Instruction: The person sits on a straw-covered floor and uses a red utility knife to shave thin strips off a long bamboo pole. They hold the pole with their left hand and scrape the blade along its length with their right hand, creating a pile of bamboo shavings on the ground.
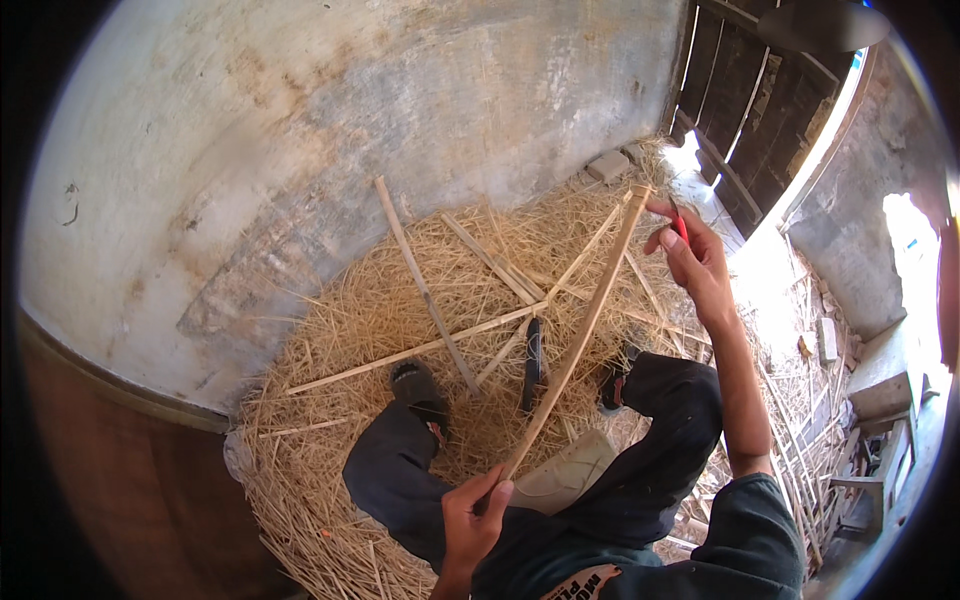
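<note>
A long, pale bamboo strip [580, 350] slants up and away to the right in front of me. My left hand [472, 522] is closed round its near end, low over my lap. My right hand [698, 262] is raised at the strip's far end, its fingertips beside or touching that end; exact contact is hard to make out. Between its fingers is a small knife [681, 229] with a red handle and a short dark blade pointing up. Below the strip, a long black object [532, 365] of unclear kind stands out between my feet.
Straw-like shavings [370, 300] cover the floor. Several bamboo strips lie across them, one pale strip [415, 260] leaning toward the stained wall [330, 120]. A beige cloth or sack [565, 475] lies between my legs. A brick [607, 166] sits near the dark plank door [745, 90].
</note>
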A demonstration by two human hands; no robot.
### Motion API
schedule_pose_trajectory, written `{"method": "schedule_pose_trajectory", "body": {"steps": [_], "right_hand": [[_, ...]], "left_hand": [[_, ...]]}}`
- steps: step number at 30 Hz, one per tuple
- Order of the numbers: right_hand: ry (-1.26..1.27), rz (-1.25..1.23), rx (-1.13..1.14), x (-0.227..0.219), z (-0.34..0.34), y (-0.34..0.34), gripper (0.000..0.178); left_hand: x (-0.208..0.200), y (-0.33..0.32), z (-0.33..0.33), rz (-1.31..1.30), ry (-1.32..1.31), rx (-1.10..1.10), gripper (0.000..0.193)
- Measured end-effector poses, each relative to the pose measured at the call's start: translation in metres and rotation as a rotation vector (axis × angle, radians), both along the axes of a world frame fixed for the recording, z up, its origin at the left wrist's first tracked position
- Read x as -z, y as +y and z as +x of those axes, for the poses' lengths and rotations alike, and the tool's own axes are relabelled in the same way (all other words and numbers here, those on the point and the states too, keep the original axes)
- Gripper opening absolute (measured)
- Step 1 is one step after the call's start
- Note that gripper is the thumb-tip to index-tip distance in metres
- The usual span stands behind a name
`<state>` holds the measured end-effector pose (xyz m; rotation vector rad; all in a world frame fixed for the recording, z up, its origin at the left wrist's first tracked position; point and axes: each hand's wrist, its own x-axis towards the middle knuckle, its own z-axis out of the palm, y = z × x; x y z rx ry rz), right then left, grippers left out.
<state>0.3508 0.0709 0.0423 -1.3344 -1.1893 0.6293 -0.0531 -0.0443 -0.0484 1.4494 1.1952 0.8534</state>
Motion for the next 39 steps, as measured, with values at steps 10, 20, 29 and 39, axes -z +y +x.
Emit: {"method": "schedule_pose_trajectory", "body": {"steps": [10,20,29,39], "right_hand": [[0.287,-0.062,-0.117,-0.004,-0.031,-0.015,0.049],[0.347,-0.111,-0.259,-0.019,-0.081,-0.029,0.046],[0.366,0.105,-0.069,-0.018,-0.059,-0.022,0.060],[0.017,0.149,0.031,-0.006,-0.048,-0.018,0.032]], "left_hand": [[-0.030,0.015,-0.007,0.092,0.114,0.107,0.040],[-0.066,0.044,0.031,0.331,0.069,0.096,0.051],[-0.060,0.035,0.028,0.026,-0.009,0.157,0.037],[-0.051,0.030,0.027,0.109,0.082,0.095,0.037]]}}
